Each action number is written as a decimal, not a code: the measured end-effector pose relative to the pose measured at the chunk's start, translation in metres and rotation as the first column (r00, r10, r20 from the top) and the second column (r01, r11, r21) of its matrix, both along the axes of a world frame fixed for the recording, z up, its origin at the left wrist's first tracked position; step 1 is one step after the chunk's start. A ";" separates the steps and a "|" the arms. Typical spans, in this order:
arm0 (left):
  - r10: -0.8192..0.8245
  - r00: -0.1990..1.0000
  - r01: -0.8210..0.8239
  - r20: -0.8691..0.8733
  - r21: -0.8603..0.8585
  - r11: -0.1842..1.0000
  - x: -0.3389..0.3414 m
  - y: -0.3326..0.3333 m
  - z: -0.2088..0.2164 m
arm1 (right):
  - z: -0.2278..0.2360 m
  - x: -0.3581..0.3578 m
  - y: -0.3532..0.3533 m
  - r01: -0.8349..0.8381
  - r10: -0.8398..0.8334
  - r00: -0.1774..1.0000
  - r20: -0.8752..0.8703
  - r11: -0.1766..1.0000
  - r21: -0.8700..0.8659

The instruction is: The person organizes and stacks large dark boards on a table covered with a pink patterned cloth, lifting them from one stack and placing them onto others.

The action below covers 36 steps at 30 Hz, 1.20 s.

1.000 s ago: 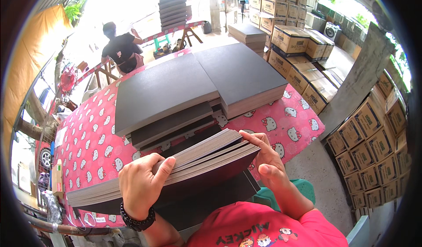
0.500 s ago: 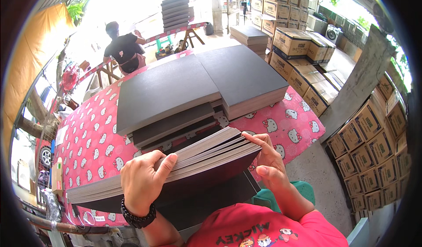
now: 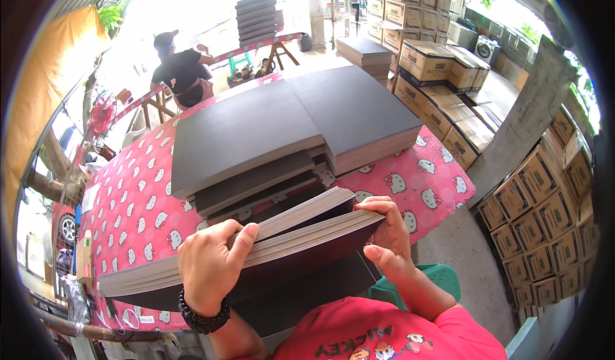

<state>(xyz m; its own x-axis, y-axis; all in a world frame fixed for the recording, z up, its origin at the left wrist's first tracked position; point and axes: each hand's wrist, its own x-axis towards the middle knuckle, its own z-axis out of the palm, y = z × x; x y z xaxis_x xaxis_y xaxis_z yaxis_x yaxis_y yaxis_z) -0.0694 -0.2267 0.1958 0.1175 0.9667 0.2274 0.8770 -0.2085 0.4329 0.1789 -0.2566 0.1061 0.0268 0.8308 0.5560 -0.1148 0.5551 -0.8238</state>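
A thick black-covered pad (image 3: 307,238) is tilted up in front of me, its pale page edges facing upward. My left hand (image 3: 208,264), a dark beaded bracelet at the wrist, is closed around its near-middle part with the thumb across the page edges. At the pad's right end my right hand (image 3: 388,239) is closed on the corner of the lower section of sheets, fingertips on the edge. A wedge-shaped gap parts the sheets into two thick sections towards that end. Beneath lies another black cover (image 3: 320,299), partly hidden by the pad and my arms.
Stacks of large black pads (image 3: 256,126) cover the middle of a table with a pink patterned cloth (image 3: 138,216). A green plastic stool (image 3: 439,280) stands at the right. Cardboard boxes (image 3: 538,212) are piled beyond. A person (image 3: 182,72) sits at the far left.
The several narrow gaps between the sheets have become one wider gap. My right fingers have shifted from the upper edge onto the corner of the lower section. My left hand keeps its hold.
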 end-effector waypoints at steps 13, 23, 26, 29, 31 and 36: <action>-0.013 0.999 0.013 -0.044 0.004 1.000 -0.001 -0.001 0.001 | 0.008 0.005 0.001 -0.100 0.087 0.992 -0.088 0.982 -0.160; -0.021 1.000 0.020 -0.017 -0.010 1.000 -0.004 0.004 0.000 | 0.007 0.005 0.002 -0.100 0.083 0.991 -0.107 0.980 -0.172; -0.020 1.000 0.020 -0.007 -0.008 1.000 -0.003 0.005 0.000 | 0.007 0.006 0.002 -0.111 0.091 0.990 -0.112 0.977 -0.183; -0.020 1.000 0.020 -0.008 -0.003 1.000 -0.003 0.006 0.000 | 0.007 0.007 0.003 -0.119 0.100 0.989 -0.107 0.974 -0.191; -0.017 1.000 0.017 -0.011 -0.005 1.000 -0.003 0.006 0.001 | 0.009 0.007 0.003 -0.123 0.104 0.989 -0.100 0.972 -0.199; -0.020 1.000 0.020 0.010 0.025 0.999 -0.003 0.008 -0.002 | 0.012 0.005 0.007 -0.121 0.108 0.990 -0.088 0.979 -0.166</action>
